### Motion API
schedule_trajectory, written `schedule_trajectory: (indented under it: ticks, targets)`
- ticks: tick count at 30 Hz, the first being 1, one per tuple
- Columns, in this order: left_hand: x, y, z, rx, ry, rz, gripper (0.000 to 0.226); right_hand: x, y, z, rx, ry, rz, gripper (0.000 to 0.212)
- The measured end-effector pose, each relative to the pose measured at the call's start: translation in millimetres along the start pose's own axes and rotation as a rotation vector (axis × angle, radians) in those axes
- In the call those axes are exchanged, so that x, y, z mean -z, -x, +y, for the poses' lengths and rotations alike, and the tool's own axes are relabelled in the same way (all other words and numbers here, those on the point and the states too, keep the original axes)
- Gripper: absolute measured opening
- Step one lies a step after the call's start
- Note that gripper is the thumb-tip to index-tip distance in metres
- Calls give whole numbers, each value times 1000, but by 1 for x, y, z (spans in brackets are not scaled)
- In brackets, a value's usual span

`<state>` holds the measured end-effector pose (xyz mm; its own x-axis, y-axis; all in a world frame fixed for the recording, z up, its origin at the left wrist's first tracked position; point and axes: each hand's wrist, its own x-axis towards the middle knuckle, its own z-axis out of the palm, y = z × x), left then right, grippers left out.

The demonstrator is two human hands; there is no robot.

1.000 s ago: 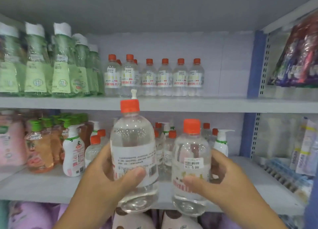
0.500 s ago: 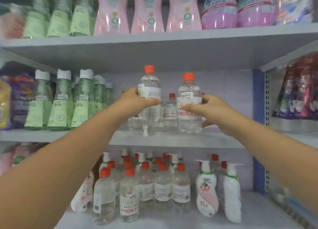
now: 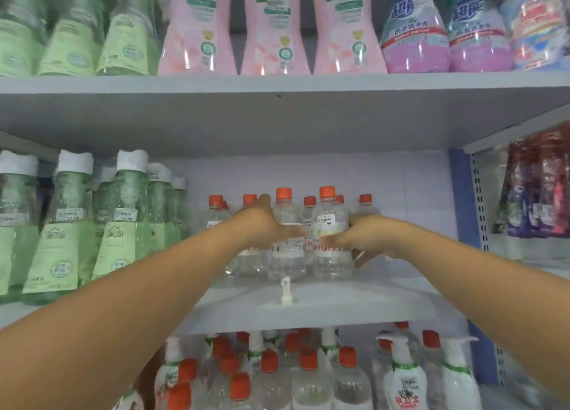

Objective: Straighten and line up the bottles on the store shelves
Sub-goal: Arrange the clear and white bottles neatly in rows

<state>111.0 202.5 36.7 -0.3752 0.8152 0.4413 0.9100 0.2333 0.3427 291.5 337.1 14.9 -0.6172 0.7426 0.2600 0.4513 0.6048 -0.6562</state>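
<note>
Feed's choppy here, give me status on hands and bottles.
Left hand gripping one clear orange-capped bottle, right hand gripping the other. Both upright on middle shelf, front of row. White hook at shelf edge, clear of them.

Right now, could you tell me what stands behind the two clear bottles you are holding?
Behind the two held bottles stand more orange-capped clear bottles, mostly only caps showing. Their lower bodies are covered by both hands' grip, left hand and right hand.

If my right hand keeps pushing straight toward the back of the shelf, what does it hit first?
Probably the orange-capped bottle standing behind the right hand, then the back wall; depth is hard to judge.
</note>
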Motion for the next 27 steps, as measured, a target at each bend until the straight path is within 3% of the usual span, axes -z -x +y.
schedule_trajectory:
  ticks: [2, 5, 10, 15, 19, 23, 27]
  targets:
    - [17, -18, 2, -69, 77, 72, 102, -4, -13, -1, 3, 9, 9, 50]
    - [34, -38, 1, -154, -18, 27, 81, -5, -36, -2, -31, 84, 33, 70]
    - [25, -60, -2, -216, -137, -9, 49, -5, -56, -1, -34, 119, -27, 59]
    - [9, -73, -6, -182, -107, 44, 65, -3, -78, 9, 1, 129, -90, 65]
    - [-4, -83, -6, -155, -75, 98, 62, -3, -87, 14, 49, 107, -102, 63]
    - [-2, -87, 2, -133, -203, 77, 61, 19, -87, 3, 52, 283, -215, 94]
    - [0, -89, 1, -113, -191, 41, 58, 53, -90, -26, 125, 98, -22, 69]
